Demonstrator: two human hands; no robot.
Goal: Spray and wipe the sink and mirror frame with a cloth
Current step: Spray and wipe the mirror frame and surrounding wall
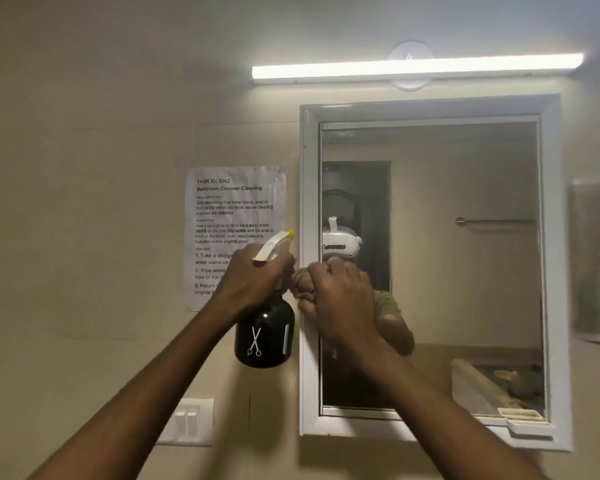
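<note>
Left hand (253,282) fingers wrapped round the neck of the spray bottle (264,336), upright, nozzle aimed at 2 o'clock toward the mirror frame (309,209). Right hand (340,299) fingers bunched tight on the cloth (303,284), pressed to the frame's left rail. That rail runs 12 to 6, so likely wipe next along it; right hand is nearer. Sink out of view.

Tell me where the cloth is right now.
In the head view, the cloth is bunched in the right hand, pressed against the mirror frame's left edge, just right of the spray bottle.
</note>
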